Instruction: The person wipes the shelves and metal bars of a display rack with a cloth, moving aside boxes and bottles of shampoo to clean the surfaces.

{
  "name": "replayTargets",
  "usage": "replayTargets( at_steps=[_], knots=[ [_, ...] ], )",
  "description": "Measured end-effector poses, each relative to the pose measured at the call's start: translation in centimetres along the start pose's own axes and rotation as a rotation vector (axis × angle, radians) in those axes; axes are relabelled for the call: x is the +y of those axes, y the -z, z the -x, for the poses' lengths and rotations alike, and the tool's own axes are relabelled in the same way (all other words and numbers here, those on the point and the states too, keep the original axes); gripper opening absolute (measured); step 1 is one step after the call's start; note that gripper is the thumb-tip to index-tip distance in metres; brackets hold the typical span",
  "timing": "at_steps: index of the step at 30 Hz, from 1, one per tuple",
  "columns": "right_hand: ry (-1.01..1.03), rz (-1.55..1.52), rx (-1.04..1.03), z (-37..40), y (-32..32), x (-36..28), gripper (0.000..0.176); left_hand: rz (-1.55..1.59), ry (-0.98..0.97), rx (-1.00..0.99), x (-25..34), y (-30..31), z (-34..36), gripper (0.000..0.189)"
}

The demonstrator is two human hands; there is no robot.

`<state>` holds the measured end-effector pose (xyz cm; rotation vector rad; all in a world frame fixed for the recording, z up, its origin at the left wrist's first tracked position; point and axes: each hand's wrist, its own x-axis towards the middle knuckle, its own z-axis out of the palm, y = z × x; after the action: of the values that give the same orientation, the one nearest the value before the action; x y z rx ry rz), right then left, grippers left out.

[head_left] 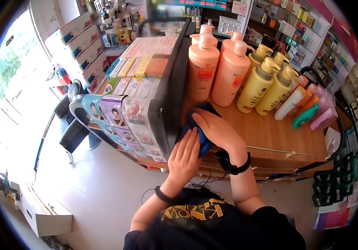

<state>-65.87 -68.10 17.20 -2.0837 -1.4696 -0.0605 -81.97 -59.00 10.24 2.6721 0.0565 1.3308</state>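
A blue cloth [205,144] lies bunched on the wooden shelf [266,129], close against a black upright panel [174,79]. My right hand [222,130] is over the cloth, fingers pointing to the panel and some of them curled out of sight around it. Beside it my left hand [184,157] rests with straight fingers laid flat against the cloth's near side. Just behind my hands stand peach pump bottles [202,68] and yellow pump bottles [256,86].
Left of the panel, boxed goods [145,66] and purple packs [114,110] fill a rack. White, orange, green and pink tubes [306,114] stand at the shelf's right. A black chair [77,133] is at the left. A thin rail [287,153] runs along the shelf's front edge.
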Motion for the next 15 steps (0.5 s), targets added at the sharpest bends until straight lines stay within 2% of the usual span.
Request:
replayTargets(
  at_steps=[4, 9, 12, 15],
  knots=[
    [-0.070, -0.186, -0.018, -0.5, 0.4, -0.5, 0.037, 0.015, 0.019, 0.042, 0.1, -0.2, -0.1, 0.070],
    [-0.231, -0.324, -0.259, -0.4, 3.6, -2.2, 0.049, 0.049, 0.024, 0.039, 0.3, -0.1, 0.0, 0.055],
    [-0.150, -0.296, -0.165, 0.9, 3.0, -1.0, 0.046, 0.015, -0.005, 0.039, 0.2, -0.2, 0.2, 0.065],
    [-0.111, -0.254, -0.093, 1.7, 2.7, -1.7, 0.043, 0.024, 0.011, 0.037, 0.2, -0.4, 0.5, 0.061]
  ],
)
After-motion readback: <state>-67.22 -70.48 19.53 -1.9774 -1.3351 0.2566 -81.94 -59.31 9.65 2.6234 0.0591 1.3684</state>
